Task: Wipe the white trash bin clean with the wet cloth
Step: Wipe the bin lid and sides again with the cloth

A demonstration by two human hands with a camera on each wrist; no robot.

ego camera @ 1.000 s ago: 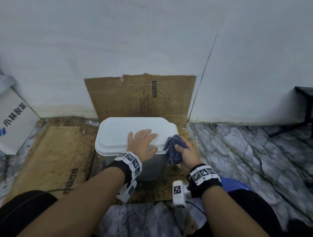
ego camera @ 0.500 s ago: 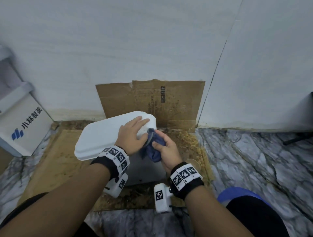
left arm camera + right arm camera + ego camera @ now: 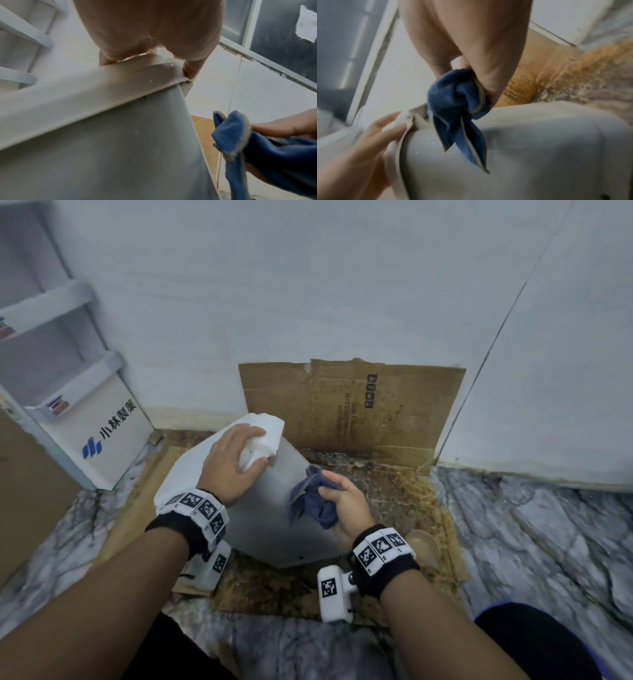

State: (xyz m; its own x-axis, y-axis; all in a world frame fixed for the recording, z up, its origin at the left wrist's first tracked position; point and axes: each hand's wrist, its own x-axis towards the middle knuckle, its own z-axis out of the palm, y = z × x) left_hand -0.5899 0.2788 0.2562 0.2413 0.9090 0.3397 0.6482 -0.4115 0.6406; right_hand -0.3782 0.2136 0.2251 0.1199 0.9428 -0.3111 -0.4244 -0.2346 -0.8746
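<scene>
The white trash bin is tipped far over to the left on the floor, its grey side wall facing me. My left hand grips the far corner of its white lid, fingers curled over the rim. My right hand holds a bunched blue cloth against the bin's side wall, near the lid edge. In the right wrist view the cloth hangs from my fist with its loose ends on the bin.
Stained brown cardboard leans on the white wall behind the bin, and more cardboard covers the floor under it. A white printed box and shelving stand at the left. Marble floor spreads to the right.
The bin has been tipped much further to the left, from upright to steeply tilted. My left hand moved from flat on the lid to gripping its corner. The cloth went from the lid edge onto the side wall.
</scene>
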